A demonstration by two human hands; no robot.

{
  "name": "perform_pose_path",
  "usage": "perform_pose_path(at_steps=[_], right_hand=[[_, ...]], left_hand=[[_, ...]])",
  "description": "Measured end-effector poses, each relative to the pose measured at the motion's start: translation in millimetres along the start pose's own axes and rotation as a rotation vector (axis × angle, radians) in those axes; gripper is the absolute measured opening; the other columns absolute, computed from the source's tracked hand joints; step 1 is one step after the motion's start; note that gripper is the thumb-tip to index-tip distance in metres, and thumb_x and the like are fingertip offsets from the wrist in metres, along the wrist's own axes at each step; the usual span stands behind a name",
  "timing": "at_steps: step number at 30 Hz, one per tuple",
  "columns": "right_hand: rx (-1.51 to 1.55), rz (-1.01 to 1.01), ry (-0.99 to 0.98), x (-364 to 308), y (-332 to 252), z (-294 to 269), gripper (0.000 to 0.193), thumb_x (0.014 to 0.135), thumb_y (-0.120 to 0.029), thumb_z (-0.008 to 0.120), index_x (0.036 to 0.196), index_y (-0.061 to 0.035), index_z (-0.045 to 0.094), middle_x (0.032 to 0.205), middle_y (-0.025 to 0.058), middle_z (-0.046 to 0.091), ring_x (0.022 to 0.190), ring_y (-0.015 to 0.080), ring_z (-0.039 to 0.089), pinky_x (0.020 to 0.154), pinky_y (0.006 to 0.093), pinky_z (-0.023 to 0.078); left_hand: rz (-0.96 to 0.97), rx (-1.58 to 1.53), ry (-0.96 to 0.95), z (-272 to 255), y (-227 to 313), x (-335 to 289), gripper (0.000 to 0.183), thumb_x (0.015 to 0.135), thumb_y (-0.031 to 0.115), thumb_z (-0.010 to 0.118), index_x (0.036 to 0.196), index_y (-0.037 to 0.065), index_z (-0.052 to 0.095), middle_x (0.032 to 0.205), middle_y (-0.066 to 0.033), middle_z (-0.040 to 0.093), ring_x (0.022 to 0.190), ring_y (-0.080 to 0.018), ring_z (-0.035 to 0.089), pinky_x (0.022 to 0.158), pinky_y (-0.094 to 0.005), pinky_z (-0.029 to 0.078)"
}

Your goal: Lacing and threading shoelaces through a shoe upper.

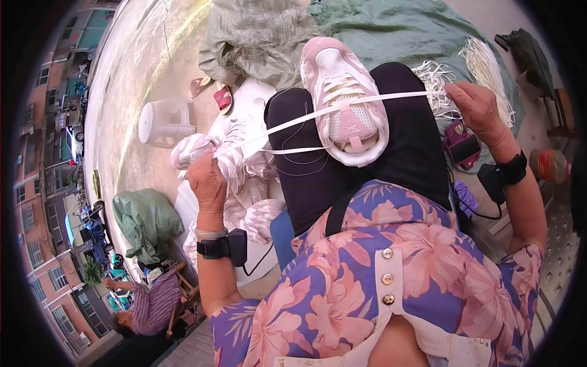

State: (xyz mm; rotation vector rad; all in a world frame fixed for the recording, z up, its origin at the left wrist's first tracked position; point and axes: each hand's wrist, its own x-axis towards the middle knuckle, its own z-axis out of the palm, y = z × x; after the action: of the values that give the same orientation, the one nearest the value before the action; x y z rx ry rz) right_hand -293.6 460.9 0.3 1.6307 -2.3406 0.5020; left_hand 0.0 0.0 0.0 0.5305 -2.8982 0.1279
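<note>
A pink and white sneaker (327,67) rests on my lap, its toe pointing away from me. A flat white shoelace (397,96) runs through its upper eyelets and stretches out to both sides. My left hand (206,180) is closed around the lace's left length, beside the pile of pink and white shoes. Out to the right, my right hand (480,110) pinches the other end at about knee height. A second strand of lace hangs in a loop near the shoe's collar, on the left. Thin threads lie on my dark trousers (293,183).
Pink and white shoes (244,211) are heaped at my left, near a white plastic stool (165,122). Bundles of white laces (486,70) lie on a green tarp (397,30) at right, beside a dark red device (463,145). Another person (156,303) sits at lower left.
</note>
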Motion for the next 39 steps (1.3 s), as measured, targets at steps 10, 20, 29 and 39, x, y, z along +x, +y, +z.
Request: perform_pose_path(at_steps=[10,20,29,39], right_hand=[[-0.002,0.541,0.456,-64,103,-27,0.018,0.092,-0.019,0.054,0.092,-0.0027,0.061,0.069,0.0065,0.061,0.056,0.0162,0.059,0.053,0.0261,0.046],[1.738,1.226,-0.244,-11,-52,22,0.02,0.092,-0.022,0.05,0.087,-0.0044,0.056,0.06,-0.0017,0.051,0.042,0.0059,0.045,0.042,0.0216,0.043],[1.745,0.96,-0.369,40,-74,39,0.025,0.092,-0.029,0.053,0.086,-0.0047,0.058,0.074,0.0063,0.064,0.059,0.0111,0.063,0.053,0.0235,0.051],[1.42,0.861,0.129,66,-82,48,0.033,0.092,-0.034,0.054,0.075,-0.0065,0.06,0.059,-0.0051,0.047,0.049,0.0019,0.043,0.046,0.0162,0.037]], left_hand=[[-0.369,-0.542,0.137,-6,-45,2,0.023,0.093,0.019,0.047,0.08,0.002,0.056,0.064,-0.0029,0.057,0.056,-0.0123,0.054,0.055,-0.0252,0.045],[-0.462,-1.433,-0.81,-20,112,25,0.03,0.094,0.03,0.049,0.081,0.004,0.055,0.056,-0.0008,0.05,0.043,-0.0085,0.048,0.038,-0.0204,0.04],[-0.49,-1.704,-0.866,-1,157,71,0.017,0.092,0.019,0.051,0.091,0.003,0.052,0.062,-0.005,0.056,0.045,-0.0126,0.055,0.038,-0.02,0.04],[-0.483,-1.543,-0.481,-7,178,83,0.022,0.093,0.023,0.051,0.083,0.005,0.058,0.057,0.0005,0.051,0.041,-0.0059,0.044,0.037,-0.0169,0.031]])
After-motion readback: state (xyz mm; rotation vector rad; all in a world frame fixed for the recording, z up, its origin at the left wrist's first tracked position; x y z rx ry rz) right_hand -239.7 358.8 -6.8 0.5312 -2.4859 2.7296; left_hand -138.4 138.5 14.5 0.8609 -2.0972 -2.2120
